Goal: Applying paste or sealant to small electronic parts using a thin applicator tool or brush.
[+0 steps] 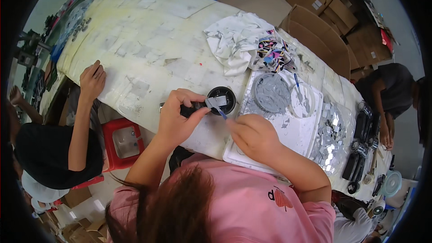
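My left hand (174, 116) is closed around a dark, handle-like piece (191, 109), its thumb and fingers on either side. A round black cup-shaped part (228, 104) lies just beyond it; I cannot tell whether the two are joined. Between the fingers and the cup shows a small grey flat face (211, 102). My right hand (255, 136) pinches a thin blue-handled tool (222, 113), whose tip meets that grey face. Right of the hands, a white tray (288, 139) bears a round dish of grey paste (271, 92) and a white lid-like dish (309, 108) with another blue-handled tool (296, 80).
A white and patterned cloth (238, 40) lies behind the tray. To its right are a clear bag of small shiny squares (333, 130) and several black handled devices (360, 130). A co-worker's hand (92, 81) rests on the table's left; another person (391, 90) stands right.
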Demonstrator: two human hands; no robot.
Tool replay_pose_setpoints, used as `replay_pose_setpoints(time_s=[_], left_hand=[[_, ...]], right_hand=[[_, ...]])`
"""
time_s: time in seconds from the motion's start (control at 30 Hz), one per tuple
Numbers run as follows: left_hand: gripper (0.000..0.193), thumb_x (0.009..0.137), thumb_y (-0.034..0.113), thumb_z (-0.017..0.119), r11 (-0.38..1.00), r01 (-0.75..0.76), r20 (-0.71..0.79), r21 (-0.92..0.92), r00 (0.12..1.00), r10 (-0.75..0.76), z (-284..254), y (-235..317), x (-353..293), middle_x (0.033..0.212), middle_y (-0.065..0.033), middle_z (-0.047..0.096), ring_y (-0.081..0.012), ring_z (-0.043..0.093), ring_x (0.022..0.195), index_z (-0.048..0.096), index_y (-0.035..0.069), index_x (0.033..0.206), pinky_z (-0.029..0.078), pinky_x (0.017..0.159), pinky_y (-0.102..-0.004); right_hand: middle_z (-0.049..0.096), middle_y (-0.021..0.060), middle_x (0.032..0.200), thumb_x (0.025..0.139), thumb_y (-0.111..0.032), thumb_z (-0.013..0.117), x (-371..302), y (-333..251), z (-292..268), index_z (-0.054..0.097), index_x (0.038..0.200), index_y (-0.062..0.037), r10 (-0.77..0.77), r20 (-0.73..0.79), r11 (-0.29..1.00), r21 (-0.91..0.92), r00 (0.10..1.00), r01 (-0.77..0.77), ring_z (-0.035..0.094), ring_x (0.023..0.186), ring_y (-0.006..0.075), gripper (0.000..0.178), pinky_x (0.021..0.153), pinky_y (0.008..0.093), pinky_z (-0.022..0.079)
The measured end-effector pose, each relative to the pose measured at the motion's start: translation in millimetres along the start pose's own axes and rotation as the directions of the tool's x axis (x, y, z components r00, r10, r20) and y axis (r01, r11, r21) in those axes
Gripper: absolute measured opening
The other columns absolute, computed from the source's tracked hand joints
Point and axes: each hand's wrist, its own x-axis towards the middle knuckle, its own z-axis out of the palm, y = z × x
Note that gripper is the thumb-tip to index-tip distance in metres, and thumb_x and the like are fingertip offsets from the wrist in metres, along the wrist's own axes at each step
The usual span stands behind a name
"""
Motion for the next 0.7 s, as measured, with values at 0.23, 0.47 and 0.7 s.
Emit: replay_pose_setpoints(time_s=[0.23,0.47,0.7], left_hand=[[0.043,0.074,-0.012,0.071,0.999,-0.054,0.008,0.008,0.999,0.054,4.0,2.2,4.5,0.103,-0.0144,0.064,-0.0180,0.059,0.091,0.039,0.007,0.096,0.048,0.081,-0.0304],[0.028,0.069,0.005,0.074,0.777,-0.390,0.188,0.495,0.921,0.342,19.3,31.3,32.2,0.097,-0.0004,0.065,-0.0243,0.057,0.099,0.062,0.011,0.093,0.034,0.095,-0.0477],[0.018,0.072,0.013,0.073,0.583,-0.446,0.321,0.679,0.895,0.310,18.7,41.5,23.1,0.108,0.0044,0.062,-0.0219,0.051,0.112,0.070,0.012,0.090,0.020,0.105,-0.0568]], right_hand=[[0.062,0.0120,0.080,0.075,0.006,0.071,-15.1,-2.7,-47.5,0.069,0.096,-0.0003,0.206,-0.195,0.978,0.001,0.959,-0.209,0.062,0.067,0.0239,0.022,0.056,0.0318,0.050],[0.063,0.0108,0.081,0.077,0.007,0.071,-41.5,5.7,-66.0,0.069,0.095,0.0027,0.345,-0.306,0.925,-0.050,0.887,-0.377,0.062,0.066,0.0214,0.019,0.058,0.0275,0.049],[0.062,0.0110,0.079,0.077,0.005,0.071,-62.6,12.1,-70.8,0.069,0.094,0.0004,0.348,-0.223,0.893,-0.219,0.911,-0.394,0.061,0.065,0.0251,0.018,0.056,0.0330,0.049]])
